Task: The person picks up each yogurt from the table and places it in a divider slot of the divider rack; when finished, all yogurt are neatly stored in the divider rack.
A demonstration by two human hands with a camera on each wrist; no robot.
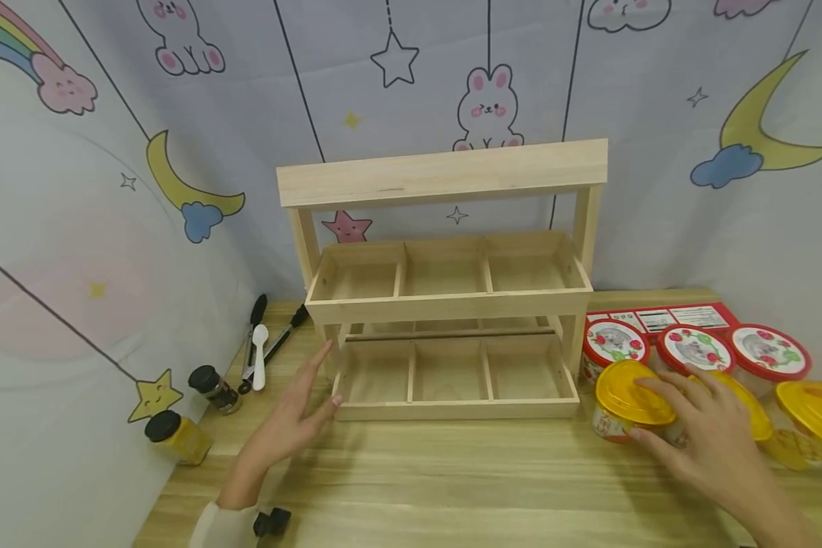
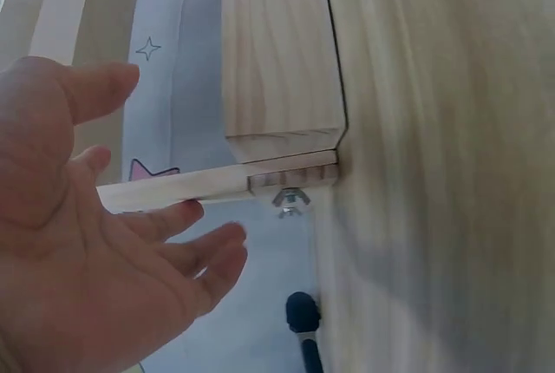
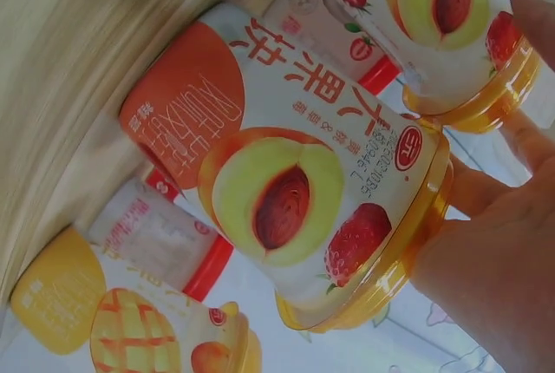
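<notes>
My left hand (image 1: 284,426) is at the left end of a two-tier wooden rack (image 1: 452,411), fingers apart and loosely bent. In the left wrist view its fingertips are beside a rack bar, near a wing nut (image 2: 290,199). On the right, my right hand (image 1: 712,426) reaches over the yellow-lidded fruit cups, its spread fingers at the lids of the left cup (image 1: 630,403) and the middle one. The right wrist view shows the middle cup (image 3: 286,173), printed with a peach and strawberry, standing close to the palm. A mango-printed cup (image 3: 130,304) stands beside it.
Behind the yellow lids stand three red-lidded tubs (image 1: 695,348) and a red-and-white box (image 1: 685,316). Left of the rack lie tongs (image 1: 284,335) and a white spoon (image 1: 259,358), with a dark-capped spice jar (image 1: 214,388) and a yellow jar (image 1: 178,438) by the wall.
</notes>
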